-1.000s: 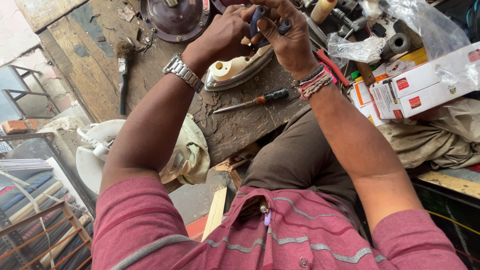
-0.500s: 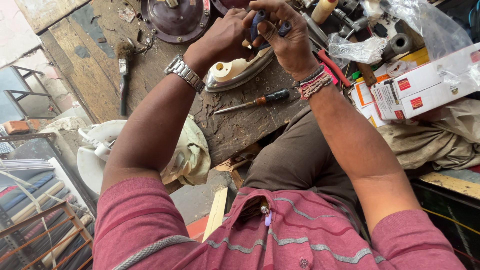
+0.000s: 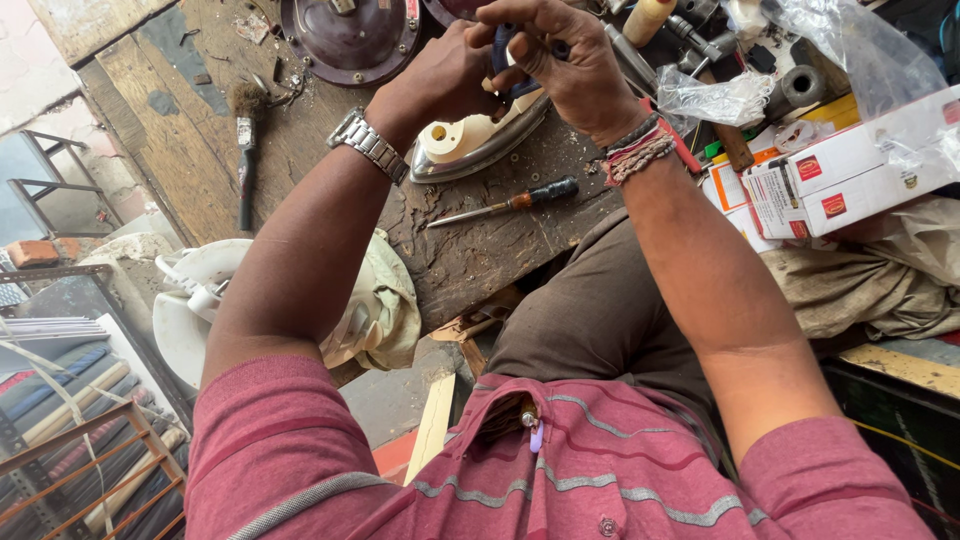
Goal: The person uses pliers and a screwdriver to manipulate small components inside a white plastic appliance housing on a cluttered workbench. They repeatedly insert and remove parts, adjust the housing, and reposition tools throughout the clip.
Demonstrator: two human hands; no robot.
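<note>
iron (image 3: 480, 140) lay on desk (image 3: 300, 150), near screwdriver (image 3: 510, 203) | left hand (image 3: 440, 85) was closed on iron's rear | right hand (image 3: 560, 60) was clamped on blue tool (image 3: 500, 55) above it | judged heavy, rigid, slick soleplate; best held by body

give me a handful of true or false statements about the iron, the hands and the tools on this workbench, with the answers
1. Both hands, left hand and right hand, are over the cream and metal clothes iron. True.
2. The screwdriver with the black and orange handle is held in the right hand. False: it lies loose on the worn wooden workbench, below the iron.
3. A metal wristwatch is on the left wrist. True.
4. The small brush with the dark handle lies to the right of the iron. False: it lies to the left of it.
5. The red and white cardboard boxes sit at the right side of the bench. True.
</note>
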